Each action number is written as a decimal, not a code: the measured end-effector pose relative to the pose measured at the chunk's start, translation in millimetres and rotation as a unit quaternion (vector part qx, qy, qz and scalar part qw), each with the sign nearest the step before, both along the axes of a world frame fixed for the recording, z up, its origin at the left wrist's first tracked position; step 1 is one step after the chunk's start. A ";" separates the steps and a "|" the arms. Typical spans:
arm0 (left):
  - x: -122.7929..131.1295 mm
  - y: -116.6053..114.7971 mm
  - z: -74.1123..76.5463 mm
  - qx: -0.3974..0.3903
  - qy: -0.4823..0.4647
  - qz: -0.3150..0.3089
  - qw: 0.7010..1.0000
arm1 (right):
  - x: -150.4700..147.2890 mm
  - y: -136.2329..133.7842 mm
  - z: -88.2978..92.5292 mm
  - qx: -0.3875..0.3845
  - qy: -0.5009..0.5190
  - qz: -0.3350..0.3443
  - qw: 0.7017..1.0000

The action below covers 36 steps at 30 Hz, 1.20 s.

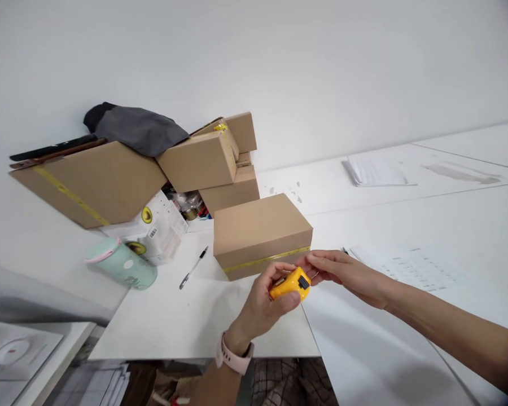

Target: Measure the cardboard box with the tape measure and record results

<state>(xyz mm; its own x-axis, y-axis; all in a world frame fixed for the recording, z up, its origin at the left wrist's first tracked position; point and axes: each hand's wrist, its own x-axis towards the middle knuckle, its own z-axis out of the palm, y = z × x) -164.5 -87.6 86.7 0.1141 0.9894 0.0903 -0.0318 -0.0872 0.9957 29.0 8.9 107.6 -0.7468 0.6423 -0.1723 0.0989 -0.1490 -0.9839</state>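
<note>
My left hand [260, 304], with a pale pink watch on its wrist, is closed around a yellow tape measure [288, 286] with a black slide button. It holds the tape measure in the air in front of a closed cardboard box [260, 228]. My right hand [336, 270] comes in from the right, its fingers bent and close together at the far end of the tape measure. What its fingertips pinch there, if anything, is hidden. A strip of yellow tape runs along the box's lower front edge, just behind both hands.
A black-and-clear pen [193, 268] lies left of the box, near a mint-green bottle [125, 265] lying tilted. Stacked cardboard boxes [198, 163] with a grey cloth [139, 128] on top stand at the back left. Papers [375, 171] and a printed sheet [423, 268] lie on the right.
</note>
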 end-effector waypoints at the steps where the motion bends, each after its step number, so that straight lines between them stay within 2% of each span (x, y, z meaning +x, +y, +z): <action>1: -5.1 -0.2 3.5 -0.002 0.006 0.007 1.000 | -5.2 1.5 4.6 -0.013 0.005 -0.002 1.000; 3: -18.6 -0.3 9.8 -0.008 0.012 0.023 1.000 | -13.7 8.9 12.2 -0.017 0.013 -0.016 1.000; 6: -50.3 -1.4 24.3 -0.007 0.010 0.076 0.997 | -20.6 35.8 25.0 0.029 0.045 -0.063 0.997; 9: -98.2 -1.2 46.2 0.005 0.039 0.155 0.987 | -20.8 82.7 37.4 0.064 0.096 -0.122 0.986; 11: -136.2 2.0 58.7 -0.002 0.055 0.211 0.976 | -20.5 116.4 38.6 0.060 0.118 -0.154 0.979; 14: -190.9 10.6 65.7 -0.030 0.037 0.274 0.961 | -26.1 150.4 24.5 0.048 0.103 -0.201 0.973; 18: -237.6 18.5 58.6 -0.059 0.049 0.300 0.951 | -42.6 155.2 -6.3 0.046 0.074 -0.219 0.972; 21: -250.5 20.2 52.0 -0.071 0.055 0.302 0.949 | -49.8 148.4 -20.5 0.057 0.040 -0.236 0.969; 24: -253.5 24.4 48.4 -0.075 0.054 0.291 0.952 | -50.1 145.8 -25.5 0.071 -0.012 -0.258 0.964; 28: -252.5 36.0 45.7 -0.084 0.049 0.266 0.959 | -50.6 145.8 -29.3 0.074 -0.067 -0.243 0.965; 36: -241.0 55.9 37.4 -0.083 0.040 0.209 0.974 | -52.0 146.0 -35.9 0.072 -0.111 -0.242 0.961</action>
